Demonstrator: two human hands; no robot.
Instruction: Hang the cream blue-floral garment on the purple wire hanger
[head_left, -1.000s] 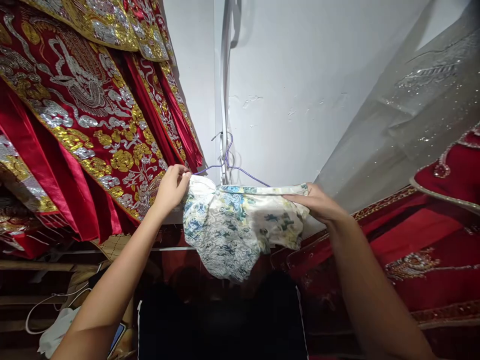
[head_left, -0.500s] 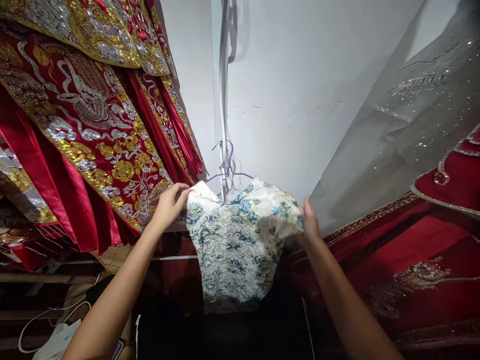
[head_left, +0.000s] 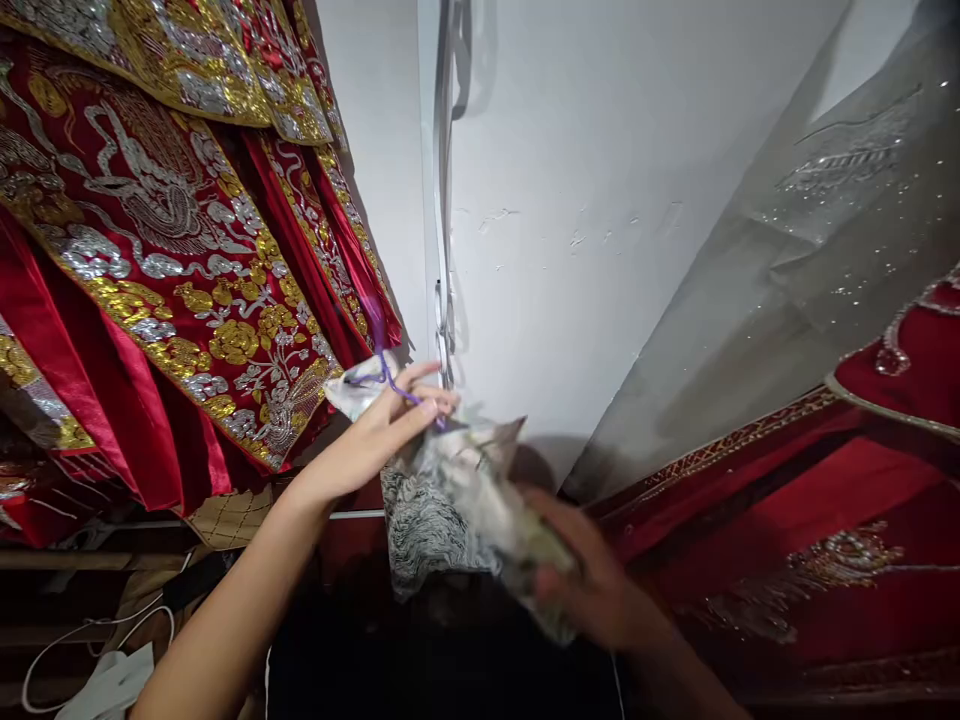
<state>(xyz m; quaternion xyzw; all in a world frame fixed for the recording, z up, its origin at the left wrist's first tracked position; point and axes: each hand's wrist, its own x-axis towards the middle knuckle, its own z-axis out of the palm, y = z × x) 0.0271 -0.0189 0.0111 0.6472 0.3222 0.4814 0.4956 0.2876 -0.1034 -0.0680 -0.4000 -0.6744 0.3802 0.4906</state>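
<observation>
My left hand [head_left: 386, 420] is at the neckline of a white blouse with a blue and yellow floral print [head_left: 439, 525]. A thin purple clothes hanger [head_left: 388, 375] crosses this hand, which closes round its arm, though some fingertips are stretched out. The hanger's hook is blurred and tilts to the left. One shoulder of the blouse still drapes over the hanger's left side. Smeared by motion, my right hand [head_left: 585, 575] grips the bunched right side of the blouse. Its fingertips are partly hidden by the cloth.
Red robes with gold and silver sequin embroidery [head_left: 232, 340] hang at the left. A metal strip [head_left: 441, 200] runs down the white wall [head_left: 570, 150]. Sheer sparkly fabric [head_left: 817, 220] and a red beaded garment [head_left: 825, 500] hang at the right. A white cable [head_left: 75, 630] lies lower left.
The blouse was spread out on its hanger against the wall strip. Now the hanger is off the strip, tilted left in my left hand, and the right side of the blouse is bunched downward.
</observation>
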